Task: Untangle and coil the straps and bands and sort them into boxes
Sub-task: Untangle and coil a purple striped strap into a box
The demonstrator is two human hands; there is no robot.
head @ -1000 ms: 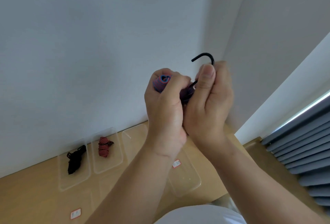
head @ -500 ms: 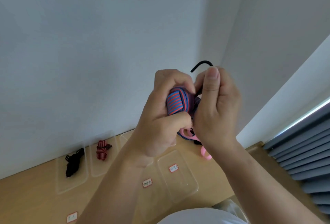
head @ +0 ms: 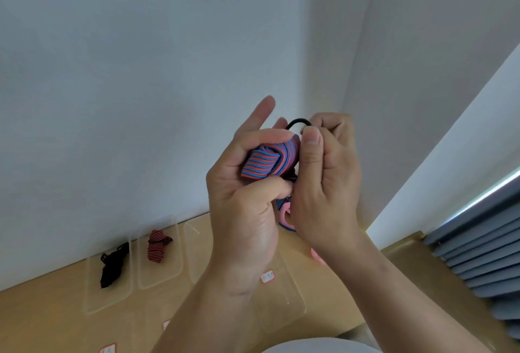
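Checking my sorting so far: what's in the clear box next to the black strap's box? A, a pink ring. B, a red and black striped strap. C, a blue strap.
B: a red and black striped strap lies in the box beside the one holding the black strap.

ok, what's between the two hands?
Head view: a coiled blue-and-red striped strap, held by left hand and right hand, its black hook poking up.

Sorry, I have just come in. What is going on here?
A person is coiling a blue-and-orange striped strap, held up before the wall. The left hand grips the rolled part; the right hand pinches the end by its black hook. On the table below, one clear box holds a black strap and the next box a red striped strap.
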